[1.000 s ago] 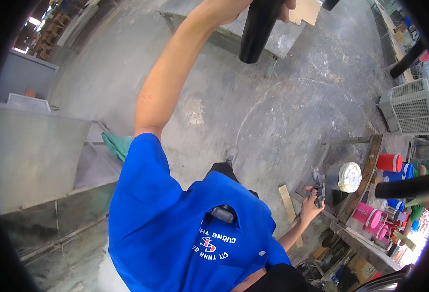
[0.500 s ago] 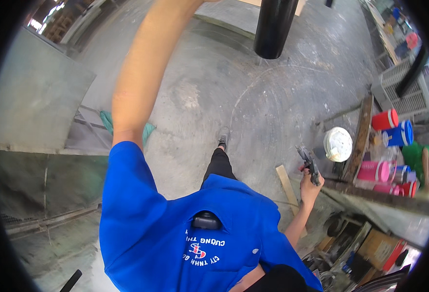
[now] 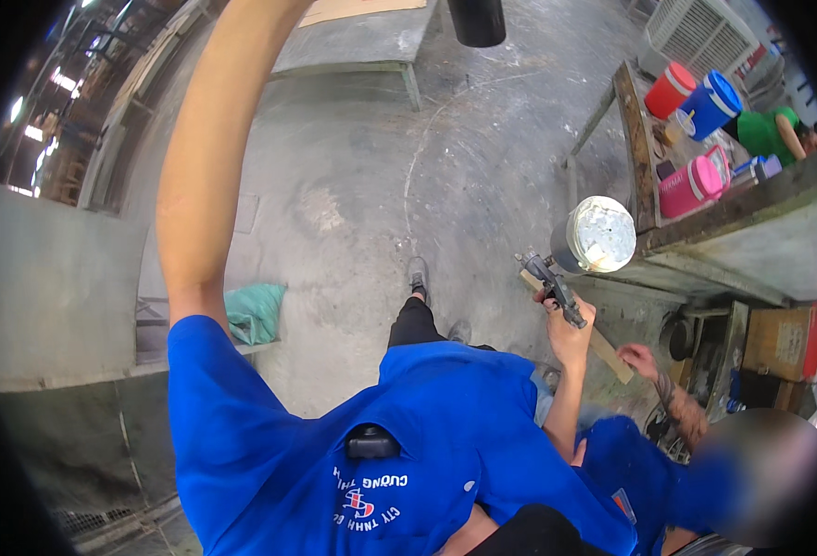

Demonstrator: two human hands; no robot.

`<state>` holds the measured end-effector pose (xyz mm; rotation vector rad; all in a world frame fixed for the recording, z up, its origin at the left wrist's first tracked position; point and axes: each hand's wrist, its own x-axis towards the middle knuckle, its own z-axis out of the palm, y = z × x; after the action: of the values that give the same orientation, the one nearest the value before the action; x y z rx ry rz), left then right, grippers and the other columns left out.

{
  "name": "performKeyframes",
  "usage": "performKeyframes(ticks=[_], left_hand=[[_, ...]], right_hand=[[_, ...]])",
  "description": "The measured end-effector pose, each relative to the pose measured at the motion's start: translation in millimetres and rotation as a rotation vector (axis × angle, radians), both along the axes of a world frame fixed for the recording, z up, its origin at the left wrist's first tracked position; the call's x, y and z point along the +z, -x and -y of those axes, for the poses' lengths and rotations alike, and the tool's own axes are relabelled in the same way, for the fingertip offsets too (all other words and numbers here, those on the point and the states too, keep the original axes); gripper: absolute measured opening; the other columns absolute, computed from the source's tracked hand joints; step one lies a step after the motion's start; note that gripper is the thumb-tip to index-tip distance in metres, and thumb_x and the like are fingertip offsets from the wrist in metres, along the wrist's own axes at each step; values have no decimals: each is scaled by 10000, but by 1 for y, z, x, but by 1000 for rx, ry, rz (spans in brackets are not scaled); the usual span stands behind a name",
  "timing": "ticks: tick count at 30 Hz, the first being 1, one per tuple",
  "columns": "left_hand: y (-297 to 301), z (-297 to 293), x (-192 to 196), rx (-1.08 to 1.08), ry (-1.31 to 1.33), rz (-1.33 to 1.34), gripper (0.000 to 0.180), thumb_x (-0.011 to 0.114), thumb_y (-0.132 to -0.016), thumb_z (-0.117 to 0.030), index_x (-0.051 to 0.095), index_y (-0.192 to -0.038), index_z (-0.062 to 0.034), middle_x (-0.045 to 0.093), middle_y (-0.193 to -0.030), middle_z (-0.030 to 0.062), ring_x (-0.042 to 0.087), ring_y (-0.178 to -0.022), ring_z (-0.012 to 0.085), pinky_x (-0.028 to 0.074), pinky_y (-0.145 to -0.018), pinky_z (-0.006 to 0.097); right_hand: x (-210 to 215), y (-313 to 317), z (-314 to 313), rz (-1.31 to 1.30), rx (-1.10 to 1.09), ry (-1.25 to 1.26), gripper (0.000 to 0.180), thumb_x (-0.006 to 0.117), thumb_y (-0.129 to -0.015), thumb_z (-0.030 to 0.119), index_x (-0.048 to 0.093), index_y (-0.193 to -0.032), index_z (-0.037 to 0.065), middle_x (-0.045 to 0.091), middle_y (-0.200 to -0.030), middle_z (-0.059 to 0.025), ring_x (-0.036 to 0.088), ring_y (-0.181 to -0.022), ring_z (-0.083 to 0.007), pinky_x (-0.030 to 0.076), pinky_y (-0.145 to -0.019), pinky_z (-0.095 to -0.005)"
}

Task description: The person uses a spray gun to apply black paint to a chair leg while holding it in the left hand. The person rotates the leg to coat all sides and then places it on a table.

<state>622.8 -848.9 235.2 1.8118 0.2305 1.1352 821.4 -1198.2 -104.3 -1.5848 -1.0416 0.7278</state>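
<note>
My right hand [image 3: 571, 335] is closed around a dark metal spray gun [image 3: 559, 295], its head pointing away and to the left. Just beyond the gun is a white-topped bucket [image 3: 605, 235]. My left arm [image 3: 214, 148] stretches forward past the upper edge, so its hand is out of sight. At the top a thick black cylinder [image 3: 479, 20] hangs into view; what it belongs to cannot be seen.
A co-worker in blue [image 3: 626, 473] stands close on my right, one hand near a wooden strip [image 3: 610, 357]. Red, blue and pink jugs [image 3: 691, 185] stand on a bench. A table [image 3: 353, 56] is ahead, a green bag [image 3: 256, 313] at left.
A co-worker has come into view on my right. My view has shifted, bringing the far table into sight. The spray gun stays in my right hand; my left hand has left the view.
</note>
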Motion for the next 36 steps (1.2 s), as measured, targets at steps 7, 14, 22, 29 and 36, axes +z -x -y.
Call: performKeyframes(ticks=[7, 14, 22, 29, 36], left_hand=[[-30, 27, 21, -13, -90, 36, 249, 704, -983, -165, 630, -1167, -15, 709, -1030, 75, 707, -818, 140, 618, -711, 289], [-41, 72, 41, -57, -125, 30, 262, 654, -1012, -188, 622, -1191, 1, 714, -1027, 81, 713, -850, 143, 636, -769, 323], [-28, 77, 29, 10, -39, 66, 334, 617, -1022, -202, 573, -1260, 28, 681, -1096, 131, 704, -921, 212, 622, -838, 366], [35, 39, -4, 155, 54, -15, 399, 520, -1049, -165, 511, -1368, 74, 614, -1348, 266, 661, -1182, 413, 587, -997, 498], [91, -11, -61, 390, 197, 226, 226, 619, -1011, -196, 555, -1122, -10, 678, -1017, 128, 689, -845, 205, 582, -729, 363]], right_hand=[[12, -9, 21, -116, -70, 3, 115, 689, -902, 61, 725, -906, -48, 683, -718, -31, 564, -616, -66, 435, -580, -260], [11, 7, 10, -258, -113, -93, 142, 675, -938, 113, 749, -925, -7, 561, -637, 53, 436, -512, -24, 307, -492, -232], [4, 28, -16, -369, -69, -132, 145, 705, -945, 137, 751, -933, -1, 656, -728, 18, 558, -637, -43, 417, -588, -238], [9, 55, -35, -316, 52, -159, 113, 668, -925, 32, 741, -970, -41, 751, -875, -72, 693, -813, -101, 548, -751, -273], [14, 107, -70, -258, 53, -135, 103, 664, -913, 34, 735, -927, -38, 755, -826, -86, 681, -753, -107, 529, -693, -269]])
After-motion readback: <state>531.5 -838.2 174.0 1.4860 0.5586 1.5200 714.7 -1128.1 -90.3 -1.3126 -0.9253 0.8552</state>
